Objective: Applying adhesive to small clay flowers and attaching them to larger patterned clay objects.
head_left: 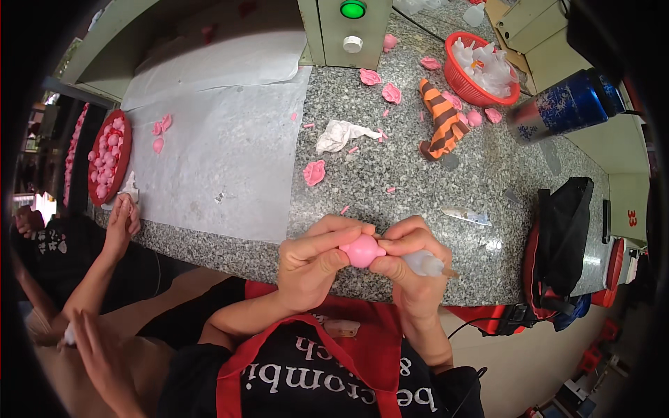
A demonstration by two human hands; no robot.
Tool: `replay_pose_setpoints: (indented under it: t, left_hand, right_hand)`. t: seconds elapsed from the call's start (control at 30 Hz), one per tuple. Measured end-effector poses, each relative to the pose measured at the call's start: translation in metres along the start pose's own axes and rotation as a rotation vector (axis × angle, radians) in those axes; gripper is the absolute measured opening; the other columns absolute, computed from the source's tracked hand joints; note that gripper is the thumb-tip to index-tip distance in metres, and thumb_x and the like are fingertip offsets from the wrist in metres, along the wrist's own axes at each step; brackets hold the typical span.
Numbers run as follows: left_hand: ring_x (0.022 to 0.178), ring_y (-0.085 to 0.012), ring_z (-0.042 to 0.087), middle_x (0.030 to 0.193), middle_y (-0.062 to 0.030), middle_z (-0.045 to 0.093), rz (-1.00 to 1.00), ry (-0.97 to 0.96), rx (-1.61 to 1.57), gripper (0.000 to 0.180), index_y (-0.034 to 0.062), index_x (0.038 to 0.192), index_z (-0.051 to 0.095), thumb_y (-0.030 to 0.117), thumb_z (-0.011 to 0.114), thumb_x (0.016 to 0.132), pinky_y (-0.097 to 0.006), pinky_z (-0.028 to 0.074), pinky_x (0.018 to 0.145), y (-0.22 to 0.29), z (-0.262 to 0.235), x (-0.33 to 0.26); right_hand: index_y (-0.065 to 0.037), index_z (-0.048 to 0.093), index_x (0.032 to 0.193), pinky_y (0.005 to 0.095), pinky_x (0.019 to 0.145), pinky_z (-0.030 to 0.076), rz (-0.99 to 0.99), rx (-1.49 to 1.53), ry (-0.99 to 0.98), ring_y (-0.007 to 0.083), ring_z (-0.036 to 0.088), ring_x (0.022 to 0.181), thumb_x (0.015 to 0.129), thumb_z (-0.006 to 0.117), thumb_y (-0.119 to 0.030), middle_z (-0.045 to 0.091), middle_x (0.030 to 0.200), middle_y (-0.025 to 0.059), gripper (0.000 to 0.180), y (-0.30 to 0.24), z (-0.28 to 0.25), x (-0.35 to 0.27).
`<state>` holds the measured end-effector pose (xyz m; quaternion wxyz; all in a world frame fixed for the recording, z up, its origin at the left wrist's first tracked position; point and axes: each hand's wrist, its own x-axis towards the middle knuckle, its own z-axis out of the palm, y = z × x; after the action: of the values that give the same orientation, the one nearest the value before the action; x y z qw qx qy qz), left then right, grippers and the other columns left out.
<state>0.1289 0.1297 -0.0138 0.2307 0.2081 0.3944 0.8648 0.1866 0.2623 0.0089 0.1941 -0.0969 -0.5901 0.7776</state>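
Pink ball (362,251), round and smooth, sits pinched between both hands just above the near edge of the granite counter (390,174). Left hand (310,263) is curled around its left side, fingers pressing on it. Right hand (412,268) grips its right side with thumb and forefinger while the other fingers clamp a small translucent squeeze bottle (426,263), its nozzle pointing right.

Just beyond the hands, pink scraps (314,172) lie scattered over the stone, near a crumpled white tissue (341,134). An orange-and-brown striped cone-shaped figure (440,125) lies tilted further back, beside a red basket (465,78) of whitish translucent pieces. A blue metallic can (564,108) lies on its side at the right, and a black bag (566,237) rests on the counter's right end. A grey-green box with a green round light (352,9) and a white button stands at the back. White paper sheets (216,146) cover the left part, with a red tray (110,155) of pink pieces at its far-left edge. Another person's hand (123,223) rests on the counter edge near that tray.
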Motion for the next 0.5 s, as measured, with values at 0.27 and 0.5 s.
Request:
replay_pose_setpoints:
  t: [0.27, 0.5]
  left_hand:
    - [0.087, -0.0169, 0.058, 0.093, -0.0115, 0.059, -0.115, -0.089, 0.813, 0.042, -0.0026, 0.104, 0.057, -0.002, 0.071, 0.064, -0.026, 0.048, 0.074, 0.034, 0.010, 0.022]
    - [0.083, -0.0134, 0.059, 0.092, -0.0098, 0.060, -0.540, -0.024, 0.488, 0.031, -0.0026, 0.102, 0.056, 0.007, 0.066, 0.074, -0.025, 0.048, 0.074, 0.028, 0.007, 0.037]
  right_hand:
    - [-0.001, 0.063, 0.072, 0.0218, 0.058, 0.040, 0.227, 0.023, 0.006, 0.0104, 0.050, 0.066, 0.062, 0.072, 0.000, 0.055, 0.073, 0.0058, 0.013, -0.011, -0.014, 0.018]
    - [0.001, 0.061, 0.069, 0.0198, 0.047, 0.037, 0.262, -0.211, -0.087, 0.0077, 0.049, 0.056, 0.064, 0.070, 0.001, 0.054, 0.072, 0.0070, 0.010, -0.018, -0.017, 0.034]
